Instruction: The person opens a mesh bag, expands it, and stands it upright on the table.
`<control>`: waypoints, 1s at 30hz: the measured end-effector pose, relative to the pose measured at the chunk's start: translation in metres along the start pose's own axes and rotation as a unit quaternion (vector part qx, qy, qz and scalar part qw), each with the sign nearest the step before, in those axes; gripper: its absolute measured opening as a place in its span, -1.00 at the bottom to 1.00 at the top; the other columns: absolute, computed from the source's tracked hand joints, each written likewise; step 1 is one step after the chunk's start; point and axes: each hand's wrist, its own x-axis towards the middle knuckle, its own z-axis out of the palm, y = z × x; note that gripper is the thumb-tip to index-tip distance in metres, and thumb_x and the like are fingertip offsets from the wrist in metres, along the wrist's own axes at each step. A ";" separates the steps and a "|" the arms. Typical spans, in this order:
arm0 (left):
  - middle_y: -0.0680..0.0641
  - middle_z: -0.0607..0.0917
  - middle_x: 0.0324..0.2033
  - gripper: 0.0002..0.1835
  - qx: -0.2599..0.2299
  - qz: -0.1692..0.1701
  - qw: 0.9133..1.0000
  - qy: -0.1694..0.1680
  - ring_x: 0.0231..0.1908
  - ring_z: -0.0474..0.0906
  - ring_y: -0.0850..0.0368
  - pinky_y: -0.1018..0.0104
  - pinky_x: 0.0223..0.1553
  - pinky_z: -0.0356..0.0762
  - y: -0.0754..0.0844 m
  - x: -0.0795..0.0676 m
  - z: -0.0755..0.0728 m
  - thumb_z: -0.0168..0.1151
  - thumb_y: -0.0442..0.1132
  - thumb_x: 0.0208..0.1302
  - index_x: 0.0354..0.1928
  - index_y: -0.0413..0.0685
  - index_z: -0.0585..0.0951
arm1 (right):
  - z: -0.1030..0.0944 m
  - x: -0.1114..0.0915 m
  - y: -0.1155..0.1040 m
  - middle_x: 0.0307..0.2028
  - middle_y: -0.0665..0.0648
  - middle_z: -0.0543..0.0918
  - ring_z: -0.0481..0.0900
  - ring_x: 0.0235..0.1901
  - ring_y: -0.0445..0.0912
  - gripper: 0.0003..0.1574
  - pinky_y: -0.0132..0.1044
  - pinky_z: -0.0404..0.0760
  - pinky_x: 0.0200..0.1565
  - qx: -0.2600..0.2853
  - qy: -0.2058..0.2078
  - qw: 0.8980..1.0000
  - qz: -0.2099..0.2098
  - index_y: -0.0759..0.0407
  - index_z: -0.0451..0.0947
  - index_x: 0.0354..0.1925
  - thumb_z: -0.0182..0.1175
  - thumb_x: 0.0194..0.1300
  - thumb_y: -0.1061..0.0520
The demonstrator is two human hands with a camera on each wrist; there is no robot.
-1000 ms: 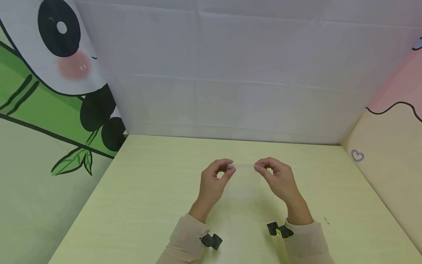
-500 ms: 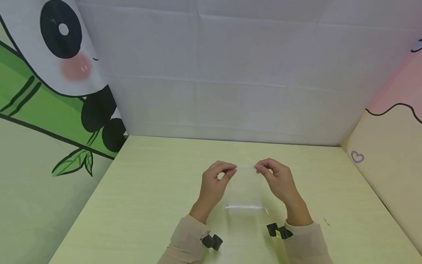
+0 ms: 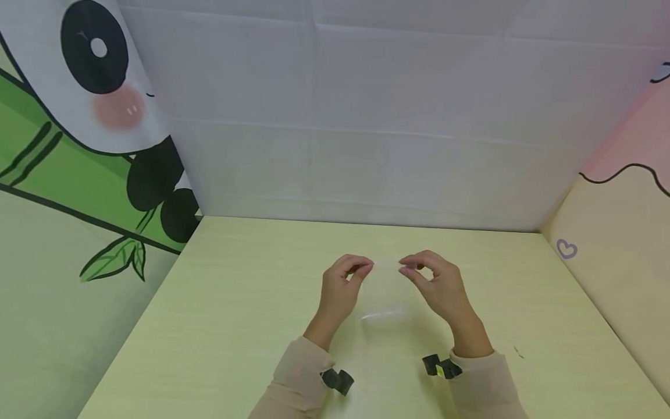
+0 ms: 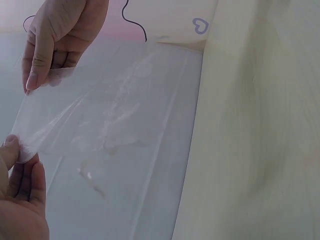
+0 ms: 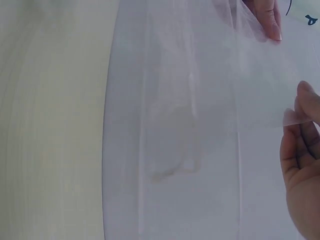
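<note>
A thin, see-through plastic bag (image 3: pixel 384 316) hangs between the two hands, barely visible in the head view except for a bright glint low on it. My left hand (image 3: pixel 337 291) pinches its upper left corner between thumb and fingertips. On the other side my right hand (image 3: pixel 439 285) pinches the upper right corner. Creases run across the bag (image 4: pixel 100 110) in the left wrist view, where the left hand (image 4: pixel 22 200) is at lower left and the right hand (image 4: pixel 62 35) above. Long folds mark the bag (image 5: pixel 190 75) in the right wrist view.
A pale yellow-green table (image 3: pixel 251 291) lies under the hands, with a small dark mark (image 3: pixel 518 351) at right. White sheeting (image 3: pixel 366 116) rises along the back edge. Painted walls stand left and right. Black straps (image 3: pixel 337 381) show at the sleeve cuffs.
The bag's lower part has swung: its bright lower edge showed clearly half a second ago and is now higher and fainter. The hands have drawn slightly closer together, both still pinching.
</note>
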 end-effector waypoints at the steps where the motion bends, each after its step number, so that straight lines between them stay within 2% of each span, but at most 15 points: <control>1: -0.18 0.67 -0.36 -0.96 -0.005 -0.007 1.000 -0.001 -0.31 0.61 0.01 0.30 -0.20 0.58 -0.001 0.001 0.000 0.28 -0.50 0.24 -0.31 -0.37 0.67 | 0.000 0.000 0.001 -0.39 -0.04 0.64 0.55 -0.34 -0.17 -0.79 -0.40 0.43 -0.36 0.002 0.002 1.000 -0.012 0.20 0.70 -0.28 0.41 0.09 0.40; 4: -0.19 0.67 -0.34 -0.97 -0.019 -0.033 0.999 -0.012 -0.31 0.59 0.05 0.34 -0.22 0.55 -0.001 0.002 -0.003 0.27 -0.50 0.24 -0.31 -0.37 0.67 | 0.002 0.000 0.005 -0.37 0.05 0.67 0.57 -0.36 -0.16 -0.92 -0.46 0.44 -0.35 0.010 0.003 0.999 -0.043 0.22 0.71 -0.33 0.37 0.16 0.35; 8: -0.17 0.66 -0.32 -0.96 -0.026 -0.066 0.997 -0.032 -0.30 0.56 0.08 0.36 -0.23 0.52 -0.002 0.003 -0.005 0.26 -0.49 0.25 -0.29 -0.37 0.65 | 0.004 0.000 0.009 -0.36 0.04 0.67 0.56 -0.37 -0.17 -0.98 -0.50 0.42 -0.36 0.008 -0.002 0.998 -0.055 0.24 0.70 -0.34 0.35 0.20 0.32; 15: -0.11 0.66 -0.30 -0.93 -0.011 -0.113 0.992 -0.047 -0.26 0.56 0.06 0.28 -0.18 0.52 -0.032 0.000 0.004 0.24 -0.38 0.32 -0.23 -0.27 0.64 | 0.006 0.000 0.007 -0.38 -0.04 0.65 0.52 -0.38 -0.19 -0.98 -0.48 0.41 -0.35 -0.010 0.001 0.999 -0.048 0.27 0.66 -0.33 0.33 0.22 0.30; 18: -0.06 0.66 -0.32 -0.90 -0.024 -0.128 0.991 -0.040 -0.26 0.56 0.10 0.30 -0.19 0.53 -0.035 -0.001 0.005 0.22 -0.31 0.35 -0.24 -0.22 0.63 | 0.005 0.000 0.006 -0.38 -0.04 0.63 0.51 -0.38 -0.19 -0.98 -0.48 0.41 -0.35 -0.009 -0.004 0.999 -0.051 0.26 0.65 -0.33 0.31 0.24 0.29; 21: -0.02 0.66 -0.32 -0.88 -0.028 -0.109 0.993 -0.045 -0.25 0.56 0.13 0.30 -0.17 0.53 -0.036 -0.001 0.005 0.23 -0.25 0.35 -0.26 -0.18 0.64 | 0.004 0.001 0.006 -0.38 -0.04 0.62 0.50 -0.37 -0.19 -0.99 -0.48 0.41 -0.35 -0.013 -0.008 0.998 -0.054 0.26 0.64 -0.33 0.30 0.24 0.30; 25: 0.04 0.63 -0.25 -0.89 -0.013 -0.060 0.995 -0.083 -0.21 0.55 0.14 0.25 -0.11 0.52 -0.036 -0.001 0.006 0.29 -0.22 0.33 -0.23 -0.12 0.67 | 0.003 0.002 0.008 -0.39 -0.04 0.60 0.48 -0.38 -0.18 -0.90 -0.46 0.43 -0.33 -0.026 -0.006 0.998 -0.065 0.23 0.62 -0.34 0.32 0.18 0.38; 28: 0.13 0.60 -0.20 -0.91 0.002 -0.049 0.994 -0.102 -0.17 0.53 0.18 0.25 -0.16 0.54 -0.036 -0.001 0.008 0.33 -0.20 0.30 -0.24 -0.05 0.70 | 0.002 0.003 0.009 -0.40 -0.04 0.59 0.48 -0.39 -0.18 -0.81 -0.42 0.45 -0.32 -0.034 -0.009 0.997 -0.072 0.21 0.61 -0.34 0.34 0.12 0.43; 30: 0.15 0.58 -0.18 -0.91 0.014 -0.050 0.994 -0.099 -0.14 0.52 0.18 0.23 -0.18 0.53 -0.035 -0.001 0.009 0.35 -0.18 0.27 -0.28 -0.03 0.71 | 0.001 0.004 0.009 -0.40 -0.04 0.60 0.48 -0.39 -0.19 -0.81 -0.42 0.46 -0.33 -0.034 -0.012 0.997 -0.070 0.20 0.62 -0.34 0.35 0.12 0.43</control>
